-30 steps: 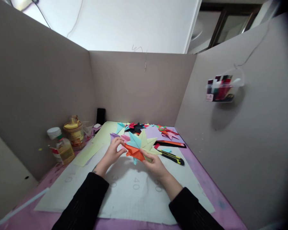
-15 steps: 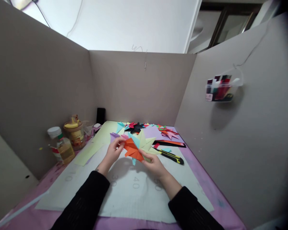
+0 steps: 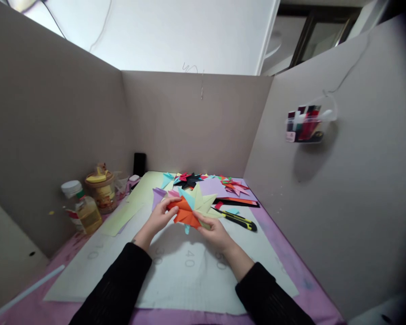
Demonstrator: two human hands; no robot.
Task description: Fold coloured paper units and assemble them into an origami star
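Between my hands, raised over the white sheet, is a folded paper star [image 3: 186,216] with orange, light blue and pale green points. My left hand [image 3: 160,215] grips its orange left edge, fingers behind and thumb in front. The thumb of my right hand [image 3: 214,231] presses near the star's middle, with the other fingers hidden under its pale green side. Beyond the right hand a black and yellow utility knife [image 3: 240,221] lies on the sheet. Purple folded paper [image 3: 158,197] shows just behind the left hand.
Several folded stars, a black one [image 3: 188,180] among them, lie at the back beside coloured paper sheets [image 3: 212,187]. On the left stand a bottle of yellowish liquid [image 3: 89,215], a lidded tub [image 3: 104,194] and a black phone [image 3: 140,164]. Grey partitions [image 3: 196,122] enclose the table.
My left hand has shifted its hold along the orange edge, its thumb now farther over the front. The star has tilted slightly, and the whole view has moved a little.
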